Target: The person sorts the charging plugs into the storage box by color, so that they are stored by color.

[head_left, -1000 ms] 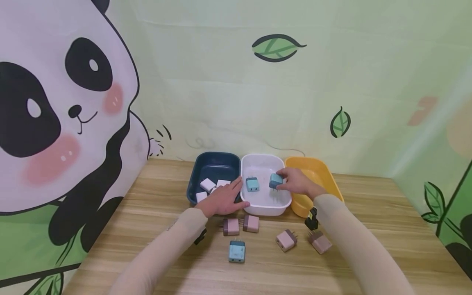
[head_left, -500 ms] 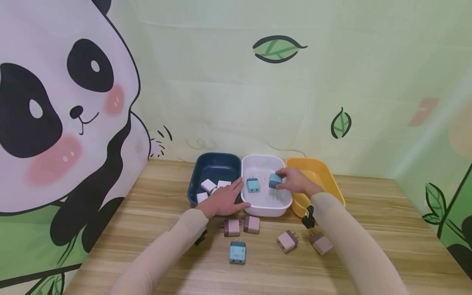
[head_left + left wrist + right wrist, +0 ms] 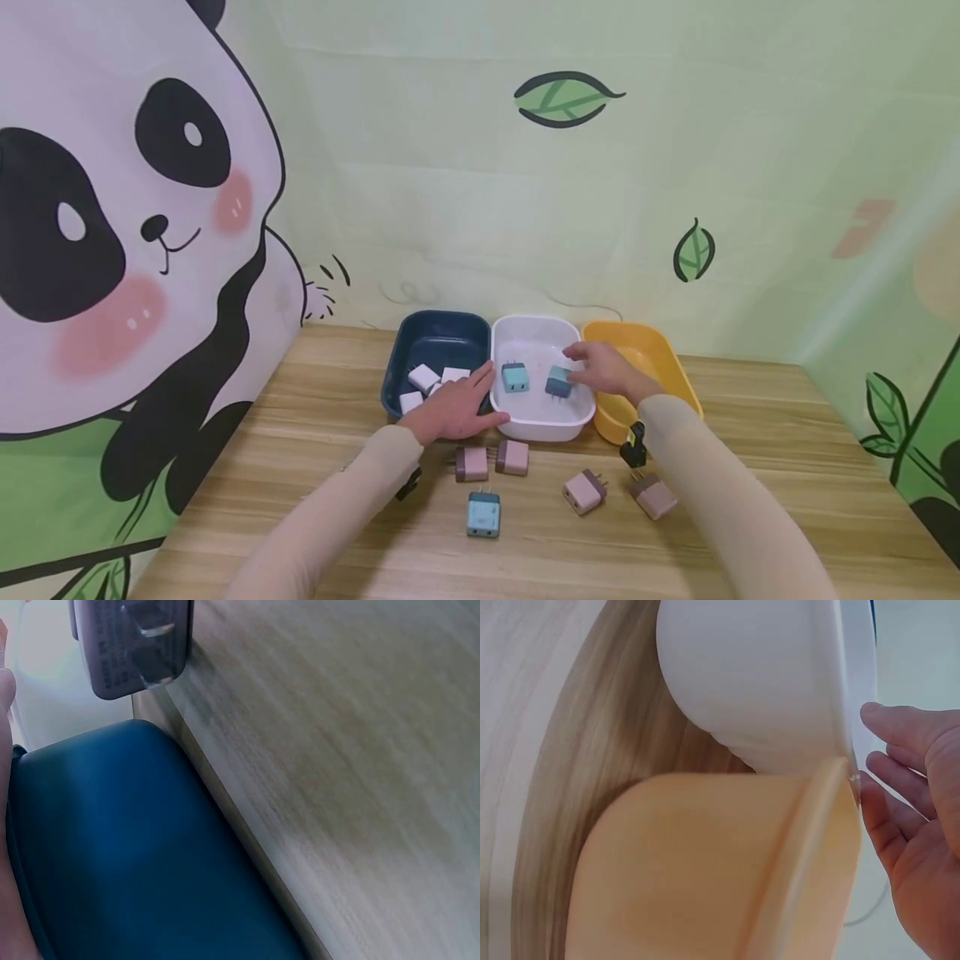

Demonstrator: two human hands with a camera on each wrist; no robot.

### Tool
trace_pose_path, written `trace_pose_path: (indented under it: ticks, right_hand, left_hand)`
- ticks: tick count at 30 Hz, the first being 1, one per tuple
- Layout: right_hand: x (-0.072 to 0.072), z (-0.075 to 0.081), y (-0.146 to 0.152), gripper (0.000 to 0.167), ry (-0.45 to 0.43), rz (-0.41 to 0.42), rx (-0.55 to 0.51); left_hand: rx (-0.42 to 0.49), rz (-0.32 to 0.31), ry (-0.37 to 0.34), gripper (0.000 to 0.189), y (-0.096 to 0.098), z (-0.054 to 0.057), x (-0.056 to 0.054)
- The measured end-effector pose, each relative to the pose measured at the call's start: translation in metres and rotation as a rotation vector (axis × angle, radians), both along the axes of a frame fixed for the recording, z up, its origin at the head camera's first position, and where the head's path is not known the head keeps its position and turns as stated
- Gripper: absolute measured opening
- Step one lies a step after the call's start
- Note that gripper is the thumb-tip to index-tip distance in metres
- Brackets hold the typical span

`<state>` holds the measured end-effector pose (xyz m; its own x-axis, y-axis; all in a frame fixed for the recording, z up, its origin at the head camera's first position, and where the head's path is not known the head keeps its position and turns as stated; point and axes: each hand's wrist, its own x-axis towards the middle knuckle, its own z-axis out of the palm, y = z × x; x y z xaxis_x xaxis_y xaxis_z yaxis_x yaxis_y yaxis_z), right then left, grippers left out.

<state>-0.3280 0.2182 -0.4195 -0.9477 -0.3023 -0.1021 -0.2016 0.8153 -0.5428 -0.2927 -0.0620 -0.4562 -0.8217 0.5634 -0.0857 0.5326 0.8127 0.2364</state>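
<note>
My left hand (image 3: 457, 408) rests across the near rims of the dark blue tray (image 3: 397, 350) and the white tray (image 3: 547, 431), fingers extended. Over the right side of the white tray, my right hand (image 3: 609, 368) has its thumb and fingers parted, close beside a light blue plug charger (image 3: 558, 383) lying there. A second light blue charger (image 3: 514, 377) lies in the same tray, to the left. In the right wrist view, the right hand (image 3: 922, 795) shows with nothing in its fingers. Several white chargers (image 3: 424, 378) lie in the dark blue tray, partly hidden by the left hand.
Right of the white tray stands a yellow tray (image 3: 637, 350), partly behind the right forearm. On the wooden table (image 3: 540, 558) lie pink chargers (image 3: 472, 463) and one light blue charger (image 3: 483, 514). A pink charger (image 3: 135, 645) looms close in the left wrist view.
My right hand has let go of the light blue charger, which has come down onto the white tray's floor. The fingers have spread slightly. My left hand has stayed put.
</note>
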Motion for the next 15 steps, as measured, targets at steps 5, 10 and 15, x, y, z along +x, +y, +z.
trace_pose_path:
  ticks: [5,10,15]
  right_hand:
    - [0.010,0.008,0.005,0.046,0.012,0.033,-0.015]
    - [0.025,0.016,0.007,0.042,0.042,0.095,-0.006]
    - [0.042,0.020,0.005,0.041,0.094,0.177,0.007]
  left_hand:
    - [0.000,0.005,-0.001,0.091,0.000,0.000,0.000]
    - [0.009,0.007,0.000,0.090,0.001,-0.001,0.000]
    - [0.023,0.007,-0.004,0.089,0.002,-0.001,0.000]
